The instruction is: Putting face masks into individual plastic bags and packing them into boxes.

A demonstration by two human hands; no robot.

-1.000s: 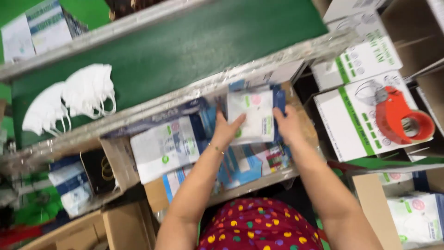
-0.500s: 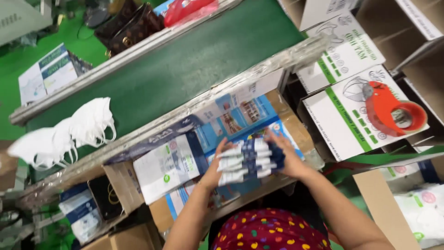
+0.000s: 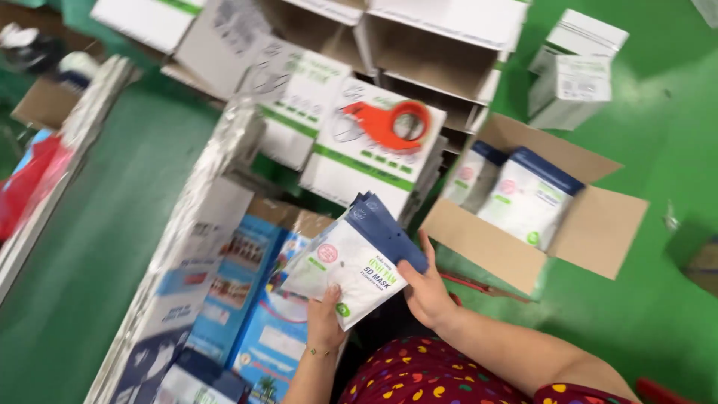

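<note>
A stack of mask packets (image 3: pixel 351 265) (white fronts, dark blue top edges) is held up between both hands, just above the lap, w/ the blue edges fanned toward the upper right. The left hand (image 3: pixel 325 323) is clasped on the stack's lower edge from below, thumb pressed on the white front; its other fingers are hidden behind the packets. The right hand (image 3: pixel 426 288) is closed on the stack's right side, fingers tucked behind, so only the thumb and palm are seen. How many packets are in the stack can't be told.

To the right, on the green floor (image 3: pixel 658 187), an open cardboard box (image 3: pixel 538 224) is seen w/ similar packets (image 3: pixel 529 196) stood upright inside. An orange tape dispenser (image 3: pixel 389 123) lies on a white and green carton (image 3: pixel 366 161) beyond the stack. Blue printed boxes (image 3: pixel 239 284) are set just left of the hands, partly covered by the stack, their bottoms cut off by the frame edge. A green conveyor belt (image 3: pixel 97 224) runs along the left, blurred. White cartons (image 3: pixel 576 67) stand at upper right. The red spotted garment (image 3: pixel 426 378) is cut off at the bottom (much of the scene is motion-smeared).
</note>
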